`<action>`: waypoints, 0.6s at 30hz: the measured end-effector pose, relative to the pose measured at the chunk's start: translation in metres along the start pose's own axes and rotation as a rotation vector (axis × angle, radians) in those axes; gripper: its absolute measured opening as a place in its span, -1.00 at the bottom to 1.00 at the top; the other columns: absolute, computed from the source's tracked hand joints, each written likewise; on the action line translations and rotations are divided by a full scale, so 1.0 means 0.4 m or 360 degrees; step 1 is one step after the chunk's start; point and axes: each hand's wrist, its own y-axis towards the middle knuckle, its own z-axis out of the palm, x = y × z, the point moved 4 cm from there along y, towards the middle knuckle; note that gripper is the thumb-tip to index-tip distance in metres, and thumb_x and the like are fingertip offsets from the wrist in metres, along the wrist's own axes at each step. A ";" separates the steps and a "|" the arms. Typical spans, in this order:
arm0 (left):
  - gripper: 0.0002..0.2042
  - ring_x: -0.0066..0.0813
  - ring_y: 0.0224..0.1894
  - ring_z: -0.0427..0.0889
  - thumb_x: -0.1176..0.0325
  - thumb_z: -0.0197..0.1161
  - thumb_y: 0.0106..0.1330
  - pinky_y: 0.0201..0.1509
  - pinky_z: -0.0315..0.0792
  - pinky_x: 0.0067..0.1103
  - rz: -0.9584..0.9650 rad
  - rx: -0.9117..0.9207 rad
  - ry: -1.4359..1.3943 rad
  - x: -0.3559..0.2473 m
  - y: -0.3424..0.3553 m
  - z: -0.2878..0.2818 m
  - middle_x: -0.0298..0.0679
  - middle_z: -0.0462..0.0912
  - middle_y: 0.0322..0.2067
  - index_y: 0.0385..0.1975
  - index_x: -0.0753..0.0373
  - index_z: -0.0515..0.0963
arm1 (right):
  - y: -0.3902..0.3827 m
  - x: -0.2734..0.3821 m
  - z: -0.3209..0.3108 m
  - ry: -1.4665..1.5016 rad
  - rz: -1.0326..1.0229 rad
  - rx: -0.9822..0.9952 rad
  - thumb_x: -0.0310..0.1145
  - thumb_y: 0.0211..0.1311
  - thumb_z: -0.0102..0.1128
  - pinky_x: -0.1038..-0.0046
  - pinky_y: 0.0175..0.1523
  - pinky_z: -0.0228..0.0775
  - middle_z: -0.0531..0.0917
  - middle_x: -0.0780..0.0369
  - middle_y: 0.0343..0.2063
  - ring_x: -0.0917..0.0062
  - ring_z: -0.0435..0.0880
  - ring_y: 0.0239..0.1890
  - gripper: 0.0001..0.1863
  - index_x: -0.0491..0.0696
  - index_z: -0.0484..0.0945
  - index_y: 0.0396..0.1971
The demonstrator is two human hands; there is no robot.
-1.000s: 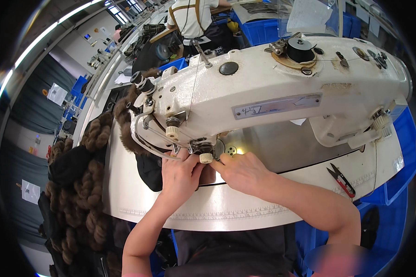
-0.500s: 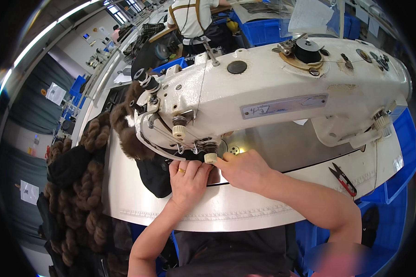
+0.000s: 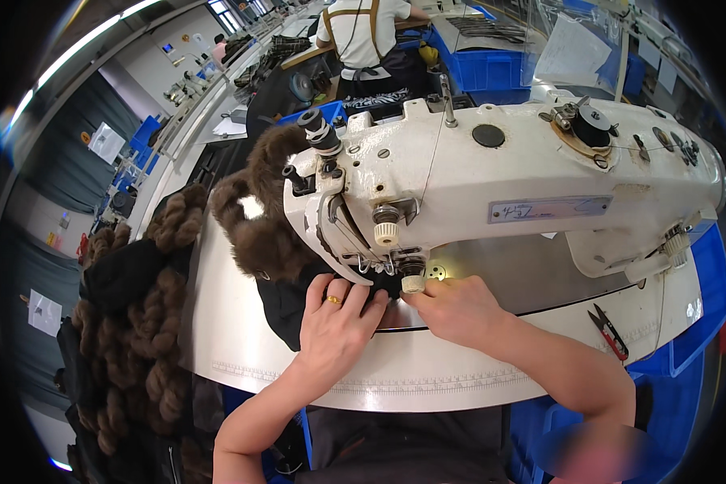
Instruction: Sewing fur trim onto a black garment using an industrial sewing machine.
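Observation:
A white sewing machine [image 3: 452, 177] stands across the table in front of me. Black fabric with brown fur trim [image 3: 270, 242] lies under and left of its needle end. My left hand [image 3: 339, 327], with a ring on one finger, has its bent fingers closed on the black fabric [image 3: 286, 310] just in front of the needle area. At the right of the needle, my right hand [image 3: 464, 310] is closed, thumb and fingertips pinched at the fabric's edge beside a white knob [image 3: 413, 282]. The machine head partly hides the fingertips and the needle.
Red-handled thread snips [image 3: 609, 331] lie on the table at the right. A printed ruler strip [image 3: 427, 383] follows its front edge. Dark garments with brown fur [image 3: 141, 339] are heaped at the left. Blue bins [image 3: 690, 323] stand at the right. A person [image 3: 363, 40] works beyond the machine.
The whole view has shifted, so the machine sits farther right and lower. More of the brown fur shows at the left. Both hands stay at the needle area, the left one slightly farther from the machine.

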 end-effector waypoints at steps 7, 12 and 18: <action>-0.73 -0.28 -0.14 0.52 0.35 0.29 0.06 0.17 0.27 -0.24 -0.0157 0.0024 -0.0085 0.000 0.010 0.040 -0.25 0.51 -0.31 -0.23 0.26 0.64 | -0.005 -0.001 -0.001 0.0008 -0.0005 -0.0130 -0.38 0.08 0.28 0.42 -0.65 0.34 0.50 0.36 -0.66 0.50 0.55 -0.68 -0.96 0.05 0.64 -0.43; -0.76 -0.28 -0.25 0.52 0.28 0.36 0.05 0.09 0.25 -0.25 -0.0234 0.0021 -0.0146 0.001 0.028 0.043 -0.25 0.49 -0.39 -0.30 0.22 0.63 | -0.004 0.000 -0.006 0.0051 0.0029 -0.0058 -0.44 0.01 0.13 0.42 -0.56 0.44 0.55 0.30 -0.63 0.48 0.62 -0.60 -0.97 -0.01 0.53 -0.49; -0.92 -0.20 -0.24 0.49 0.38 0.25 0.17 0.08 0.24 -0.24 -0.0242 0.0006 -0.0115 -0.005 0.041 0.055 -0.20 0.45 -0.40 -0.40 0.22 0.56 | 0.003 -0.004 -0.014 0.0107 0.0105 -0.0091 -0.41 0.08 0.18 0.39 -0.57 0.41 0.56 0.30 -0.59 0.43 0.61 -0.60 -0.93 -0.03 0.54 -0.40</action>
